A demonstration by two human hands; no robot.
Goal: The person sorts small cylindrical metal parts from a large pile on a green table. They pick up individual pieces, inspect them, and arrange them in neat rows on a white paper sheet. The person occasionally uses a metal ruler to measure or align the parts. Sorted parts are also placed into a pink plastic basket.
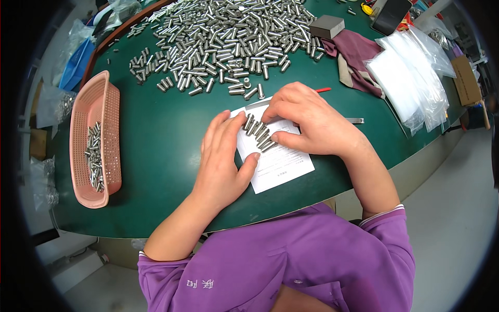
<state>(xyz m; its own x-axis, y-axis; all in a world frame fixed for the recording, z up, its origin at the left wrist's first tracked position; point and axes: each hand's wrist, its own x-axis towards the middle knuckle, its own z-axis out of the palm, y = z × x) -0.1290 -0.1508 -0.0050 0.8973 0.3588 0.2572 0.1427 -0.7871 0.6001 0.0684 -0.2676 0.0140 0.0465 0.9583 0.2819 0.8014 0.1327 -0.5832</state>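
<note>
A short row of cylindrical steel pins (259, 133) lies side by side on a white printed sheet (283, 166). Along the row's left side is my left hand (223, 156), its fingers stretched out and the thumb apart, near the pins' ends. My right hand (312, 122) arches over the other side with bent fingers. Its thumb and forefinger are spread apart, the tips at or very near the pins. Whether they touch is hard to tell. A grey steel ruler-like strip (255, 103) lies across the sheet's top, partly under my right hand.
A large heap of similar pins (223, 44) covers the far part of the green table (156, 156). At the left stands a pink basket (114, 156) with pins inside. On the right are a maroon cloth (356, 52), a dark box (327, 26) and clear plastic bags (405, 78).
</note>
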